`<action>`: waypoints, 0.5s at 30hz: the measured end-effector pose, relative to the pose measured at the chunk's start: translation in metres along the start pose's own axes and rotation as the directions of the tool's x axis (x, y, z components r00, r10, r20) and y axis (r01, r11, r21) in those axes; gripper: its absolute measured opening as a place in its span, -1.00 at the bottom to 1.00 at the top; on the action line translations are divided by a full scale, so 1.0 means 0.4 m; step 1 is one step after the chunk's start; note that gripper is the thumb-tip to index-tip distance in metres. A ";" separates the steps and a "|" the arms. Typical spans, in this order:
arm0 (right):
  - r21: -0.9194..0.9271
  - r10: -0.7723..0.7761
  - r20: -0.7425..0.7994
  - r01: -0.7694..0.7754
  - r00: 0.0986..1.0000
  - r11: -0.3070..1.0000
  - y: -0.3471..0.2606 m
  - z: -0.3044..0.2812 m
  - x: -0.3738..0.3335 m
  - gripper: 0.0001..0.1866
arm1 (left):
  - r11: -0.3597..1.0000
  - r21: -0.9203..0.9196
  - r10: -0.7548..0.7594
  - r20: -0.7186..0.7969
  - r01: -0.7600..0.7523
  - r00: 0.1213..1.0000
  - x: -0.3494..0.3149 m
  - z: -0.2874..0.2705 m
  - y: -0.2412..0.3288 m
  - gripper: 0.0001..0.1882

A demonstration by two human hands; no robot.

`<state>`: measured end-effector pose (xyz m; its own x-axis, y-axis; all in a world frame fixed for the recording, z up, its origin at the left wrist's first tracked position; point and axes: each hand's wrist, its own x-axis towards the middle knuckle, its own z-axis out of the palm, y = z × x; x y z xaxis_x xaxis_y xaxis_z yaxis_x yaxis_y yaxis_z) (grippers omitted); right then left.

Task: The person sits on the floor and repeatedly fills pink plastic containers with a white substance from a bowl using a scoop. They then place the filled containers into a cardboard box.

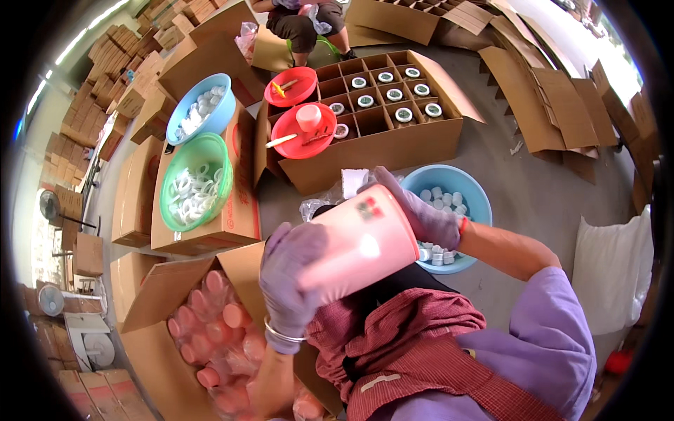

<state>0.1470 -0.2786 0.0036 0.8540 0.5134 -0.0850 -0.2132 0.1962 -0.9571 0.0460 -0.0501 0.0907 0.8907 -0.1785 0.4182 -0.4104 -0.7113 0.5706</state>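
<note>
Above my lap I hold a large pink cylindrical container [361,252], tilted, with a small red and dark green mark on its side. My left hand [291,270], in a thin purple glove, is wrapped round its lower left end. Against its upper right end lies my right hand [430,216], also gloved, with its fingers curled over the far edge. Beside my right hand stands a light blue basin [479,203] of small white caps. An open carton [151,333] of pink bottles in clear plastic is below my left hand.
Ahead sits a divided carton [393,147] with several lidded jars. Two red bowls [319,146] rest by its left edge. A green basin [167,189] of white rings and a blue basin [226,84] stand on a box. Another person [298,28] sits at the far side.
</note>
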 end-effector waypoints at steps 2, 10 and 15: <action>-0.412 -0.412 0.165 0.443 0.896 0.796 -0.041 0.014 -0.015 -0.41 | 0.662 -0.429 -0.615 0.160 0.615 0.773 -0.019 -0.003 -0.038 -0.72; 0.258 0.014 -0.059 0.001 0.998 0.966 -0.010 0.041 0.006 -0.38 | 0.940 0.169 0.310 -0.055 -0.297 0.949 0.016 0.004 -0.024 -0.72; -0.272 -0.580 0.364 0.679 0.728 0.682 -0.073 0.096 0.040 -0.25 | 0.785 -0.464 -0.510 -0.107 0.410 0.854 -0.054 -0.045 -0.082 -0.63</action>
<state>0.1486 -0.2439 0.0408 0.5729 0.5642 0.5945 0.5640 0.2548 -0.7855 0.0367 -0.0108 0.0759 0.9487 0.2827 0.1418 -0.0473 -0.3163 0.9475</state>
